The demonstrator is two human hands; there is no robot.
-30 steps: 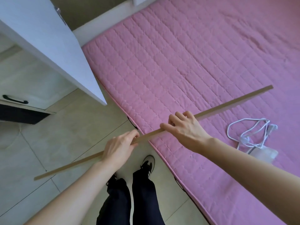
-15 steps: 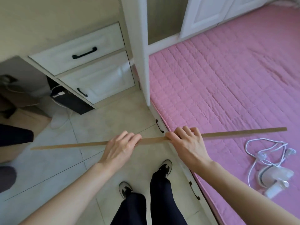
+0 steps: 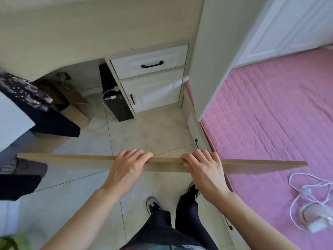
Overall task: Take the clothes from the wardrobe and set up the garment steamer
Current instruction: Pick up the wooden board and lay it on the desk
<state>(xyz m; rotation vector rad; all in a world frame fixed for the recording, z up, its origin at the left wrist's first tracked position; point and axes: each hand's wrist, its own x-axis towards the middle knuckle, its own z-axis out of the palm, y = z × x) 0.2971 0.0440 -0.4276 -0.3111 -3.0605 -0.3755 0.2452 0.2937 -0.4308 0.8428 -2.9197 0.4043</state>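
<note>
Both hands are gripping a long wooden board (image 3: 72, 160) from above, fingers curled over its far edge: left hand (image 3: 128, 166) near the middle, right hand (image 3: 204, 167) just beside it. The board is hanging roughly level over the tiled floor (image 3: 144, 130), its right end reaching over the pink bed (image 3: 270, 114). The steamer (image 3: 317, 218) is lying on the bed at lower right, white cord (image 3: 295, 181) tangled around it.
</note>
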